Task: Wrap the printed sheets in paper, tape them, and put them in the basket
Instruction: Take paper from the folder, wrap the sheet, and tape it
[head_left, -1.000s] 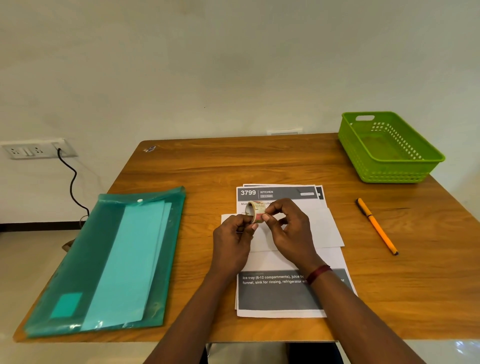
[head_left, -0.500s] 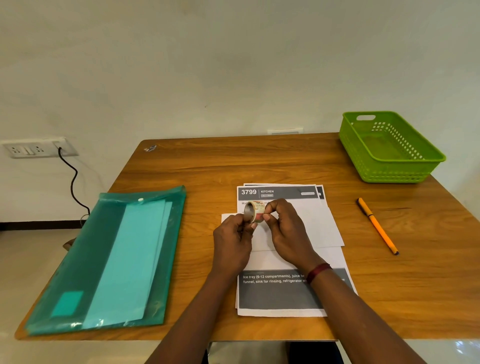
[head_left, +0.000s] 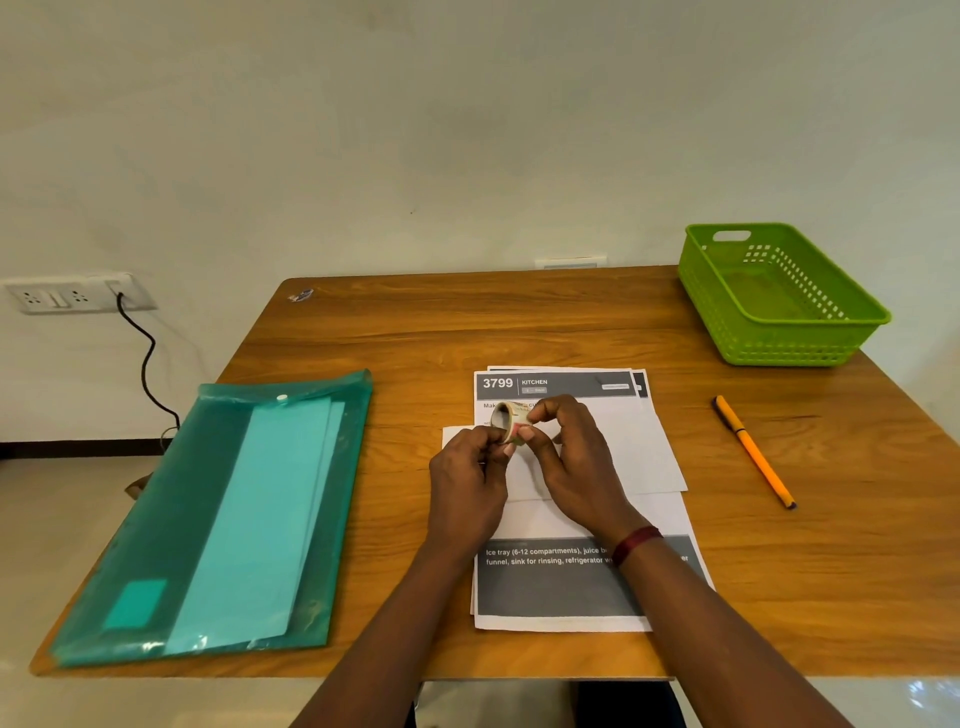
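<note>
2 grips: my left hand (head_left: 467, 483) holds the tape roll (head_left: 505, 417), right hand (head_left: 576, 467) pinches it, over the printed sheets (head_left: 561, 592).

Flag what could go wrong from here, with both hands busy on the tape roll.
1. The left hand and right hand both hold the tape roll, so nothing pins the white paper; it may unfold or slide.
2. The printed sheets lie slightly offset at the top, so the bundle may get taped crooked.
3. The right hand picks at the roll's edge; the strip may tear short or stick to itself.
</note>
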